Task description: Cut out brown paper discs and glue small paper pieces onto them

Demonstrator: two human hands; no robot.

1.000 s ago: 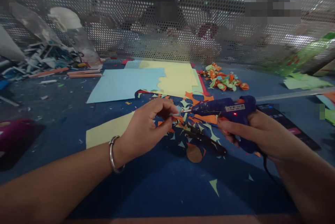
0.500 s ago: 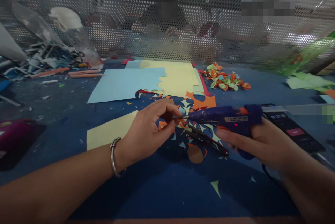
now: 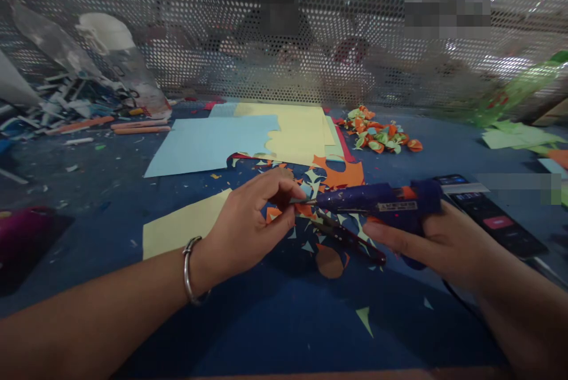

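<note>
My right hand (image 3: 426, 244) is wrapped round a dark blue glue gun (image 3: 368, 199), whose metal tip points left. The tip reaches the fingertips of my left hand (image 3: 255, 211), which pinch a small piece of paper, partly hidden, light blue where it shows. Below the gun lies a pair of dark-handled scissors (image 3: 355, 241) among orange and pale green paper scraps. A round brown piece (image 3: 329, 261) rests just in front of the scissors.
Blue sheets (image 3: 208, 140) and yellow sheets (image 3: 302, 131) lie behind my hands. Small folded paper pieces (image 3: 381, 134) are heaped at the back right. A phone (image 3: 497, 217) lies at right, a bottle (image 3: 133, 72) stands back left, before a perforated metal screen (image 3: 199, 66).
The whole view has shifted slightly. Both hands keep nearly the same pose, with the glue gun tip still at my left fingertips.
</note>
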